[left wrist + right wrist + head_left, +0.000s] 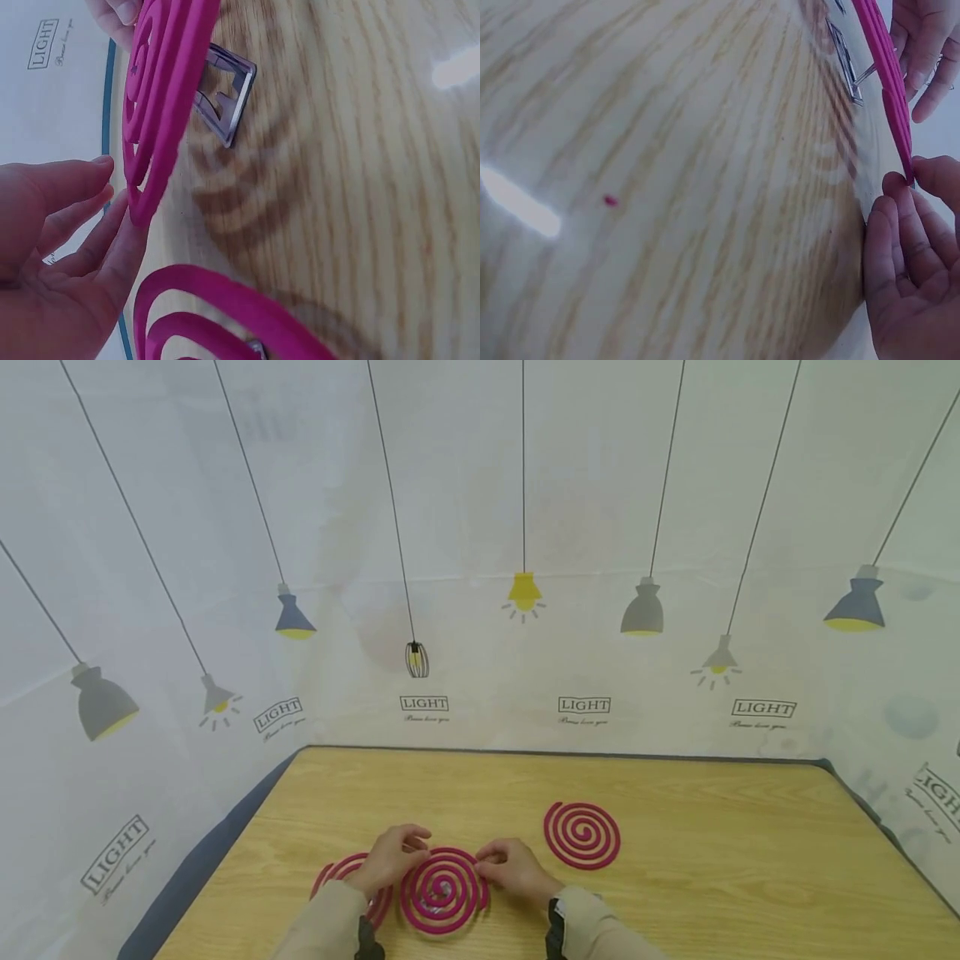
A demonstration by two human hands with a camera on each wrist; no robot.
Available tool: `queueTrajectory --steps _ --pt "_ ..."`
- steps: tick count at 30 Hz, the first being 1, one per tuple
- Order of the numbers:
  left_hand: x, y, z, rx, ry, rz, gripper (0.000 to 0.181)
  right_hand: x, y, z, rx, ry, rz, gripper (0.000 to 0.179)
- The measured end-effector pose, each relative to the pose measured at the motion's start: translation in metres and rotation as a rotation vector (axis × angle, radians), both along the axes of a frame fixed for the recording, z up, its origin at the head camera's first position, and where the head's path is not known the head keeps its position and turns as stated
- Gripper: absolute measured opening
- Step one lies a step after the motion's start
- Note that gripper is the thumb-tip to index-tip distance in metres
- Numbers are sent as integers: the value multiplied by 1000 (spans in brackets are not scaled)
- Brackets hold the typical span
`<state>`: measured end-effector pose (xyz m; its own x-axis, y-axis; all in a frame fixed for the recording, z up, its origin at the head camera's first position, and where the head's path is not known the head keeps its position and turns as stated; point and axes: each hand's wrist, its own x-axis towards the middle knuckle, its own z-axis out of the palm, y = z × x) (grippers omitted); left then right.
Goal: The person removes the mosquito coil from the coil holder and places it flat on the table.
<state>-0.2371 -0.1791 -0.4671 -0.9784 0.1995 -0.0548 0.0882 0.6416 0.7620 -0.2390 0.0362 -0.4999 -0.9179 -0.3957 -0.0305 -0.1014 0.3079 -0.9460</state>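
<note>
A magenta mosquito coil (443, 888) is held between the two hands, tilted above the table. The right hand (517, 870) pinches its edge between thumb and fingertips, as the right wrist view shows. On the other side, the fingers of the left hand (393, 857) touch the coil's edge from below, while the thumb stands apart from it. Beneath the coil sits a small metal coil stand (241, 109), its prong reaching up to the coil in the right wrist view. Another magenta coil (324, 877) lies partly hidden under the left forearm and hand.
A third magenta coil (584, 833) stands farther back on the right of the wooden table (712, 827). A tiny magenta crumb (610, 201) lies on the tabletop. Behind the table hangs a pale curtain (480, 635) printed with lamps.
</note>
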Motion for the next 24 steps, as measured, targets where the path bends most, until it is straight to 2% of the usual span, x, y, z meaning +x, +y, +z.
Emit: queueTrajectory --steps 6,10,14,20,24 --pt "-2 -1 0 -23 -44 -15 24 -2 1 -1 -11 -19 -2 16" --pt "-3 -3 -3 -29 -31 -55 21 -2 1 -2 -31 -27 2 15" --pt "-3 -3 -4 -29 -17 -68 19 -3 0 -4 -36 -16 5 15" --pt "-1 -1 -3 -46 22 -93 17 -3 4 0 -8 -59 21 16" --pt "0 2 -1 -30 1 -113 17 -3 9 5 -20 -81 46 17"
